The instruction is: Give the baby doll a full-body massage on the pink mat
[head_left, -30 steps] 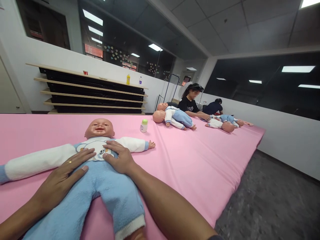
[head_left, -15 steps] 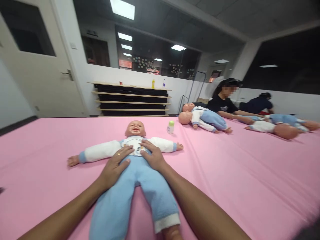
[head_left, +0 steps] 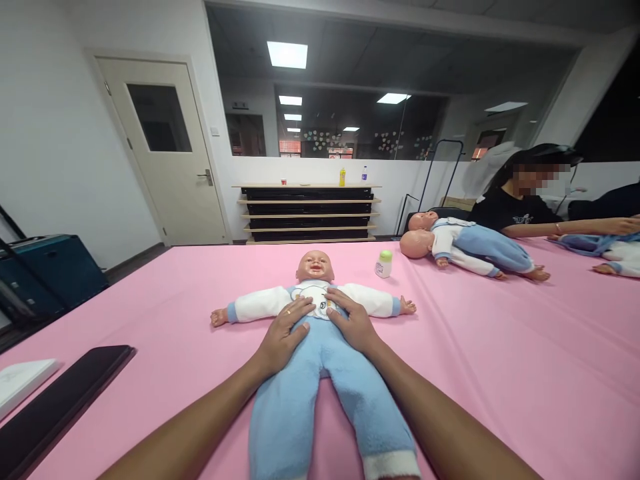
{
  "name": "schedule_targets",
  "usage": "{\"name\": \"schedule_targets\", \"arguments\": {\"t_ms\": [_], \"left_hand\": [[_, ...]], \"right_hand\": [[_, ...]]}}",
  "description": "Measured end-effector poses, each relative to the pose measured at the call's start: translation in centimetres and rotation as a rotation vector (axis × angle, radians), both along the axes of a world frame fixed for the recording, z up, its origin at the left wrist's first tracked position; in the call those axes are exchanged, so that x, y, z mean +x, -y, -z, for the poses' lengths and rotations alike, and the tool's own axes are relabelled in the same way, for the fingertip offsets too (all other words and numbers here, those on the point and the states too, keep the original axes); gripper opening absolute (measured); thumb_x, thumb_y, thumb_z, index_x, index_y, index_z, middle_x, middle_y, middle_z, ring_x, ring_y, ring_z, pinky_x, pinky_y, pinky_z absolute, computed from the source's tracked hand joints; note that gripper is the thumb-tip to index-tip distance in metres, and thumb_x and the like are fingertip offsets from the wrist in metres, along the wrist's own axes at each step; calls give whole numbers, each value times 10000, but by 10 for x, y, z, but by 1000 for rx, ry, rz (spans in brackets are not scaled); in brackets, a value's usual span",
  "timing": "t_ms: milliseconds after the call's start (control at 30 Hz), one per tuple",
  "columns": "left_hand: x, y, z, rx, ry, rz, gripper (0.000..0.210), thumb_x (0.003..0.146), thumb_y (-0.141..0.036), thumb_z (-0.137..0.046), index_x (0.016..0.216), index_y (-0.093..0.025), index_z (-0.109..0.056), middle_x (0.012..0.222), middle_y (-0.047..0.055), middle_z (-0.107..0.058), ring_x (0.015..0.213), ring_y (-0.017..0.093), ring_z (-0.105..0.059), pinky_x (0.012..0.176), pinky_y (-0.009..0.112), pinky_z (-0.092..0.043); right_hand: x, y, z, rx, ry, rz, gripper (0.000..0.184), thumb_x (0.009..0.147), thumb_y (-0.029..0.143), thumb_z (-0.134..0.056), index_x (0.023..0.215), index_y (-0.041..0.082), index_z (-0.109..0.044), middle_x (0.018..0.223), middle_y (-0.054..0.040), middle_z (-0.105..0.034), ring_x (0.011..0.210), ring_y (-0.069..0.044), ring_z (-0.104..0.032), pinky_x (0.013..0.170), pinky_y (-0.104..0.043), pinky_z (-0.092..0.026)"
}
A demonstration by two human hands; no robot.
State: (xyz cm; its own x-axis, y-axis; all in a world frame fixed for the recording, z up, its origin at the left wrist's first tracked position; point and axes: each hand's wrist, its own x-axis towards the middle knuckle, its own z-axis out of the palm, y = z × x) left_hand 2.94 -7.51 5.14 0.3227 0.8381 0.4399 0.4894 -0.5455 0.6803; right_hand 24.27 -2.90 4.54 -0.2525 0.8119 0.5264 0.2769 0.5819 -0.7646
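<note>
A baby doll [head_left: 325, 353] in a white top with light blue trousers lies on its back on the pink-covered table [head_left: 500, 373], head away from me and arms spread to both sides. My left hand [head_left: 285, 333] rests flat on the left of its belly, fingers stretched toward the chest and a ring on one finger. Over the other side of the belly lies my right hand [head_left: 353, 320], its fingers extended onto the printed chest patch. Neither hand grips anything. Beyond the doll's arm stands a small white bottle with a green cap [head_left: 384, 264].
At the right, two more dolls [head_left: 475, 247] lie together near a person in black [head_left: 520, 200], whose hands are at another doll. A black flat case [head_left: 65, 407] and a white box [head_left: 25, 383] lie at left. Behind the table are stacked shelves [head_left: 307, 207].
The camera view has swung left, so the doll appears further right, and the black case, white box and a suitcase now show. Both hands stay on the doll's belly.
</note>
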Motion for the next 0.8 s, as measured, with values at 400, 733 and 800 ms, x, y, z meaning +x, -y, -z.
{"name": "schedule_targets", "arguments": {"t_ms": [400, 733, 800], "left_hand": [[0, -3, 3, 17, -5, 3, 419, 936, -363, -470, 1344, -313, -550, 1476, -1, -456, 1424, 222, -319, 1207, 480, -202], [0, -3, 3, 19, -5, -5, 417, 937, -347, -479, 1347, -314, -545, 1480, -10, -451, 1424, 202, -318, 1214, 445, -200], [0, -3, 3, 18, -5, -7, 417, 936, -345, -480, 1347, -310, -545, 1480, -8, -452, 1424, 201, -316, 1215, 444, -198]], "right_hand": [[1, -4, 5, 7, 17, -14, 383, 856, 362, -606, 1222, 258, -655, 1393, -59, -540, 1337, -232, -459, 1161, -453, -313], [1, -5, 5, 14, 17, -18, 374, 858, 360, -609, 1215, 259, -659, 1390, -59, -543, 1336, -239, -460, 1160, -450, -315], [1, -4, 5, 15, 21, -16, 374, 862, 357, -606, 1219, 256, -656, 1394, -61, -540, 1336, -233, -460, 1162, -444, -313]]}}
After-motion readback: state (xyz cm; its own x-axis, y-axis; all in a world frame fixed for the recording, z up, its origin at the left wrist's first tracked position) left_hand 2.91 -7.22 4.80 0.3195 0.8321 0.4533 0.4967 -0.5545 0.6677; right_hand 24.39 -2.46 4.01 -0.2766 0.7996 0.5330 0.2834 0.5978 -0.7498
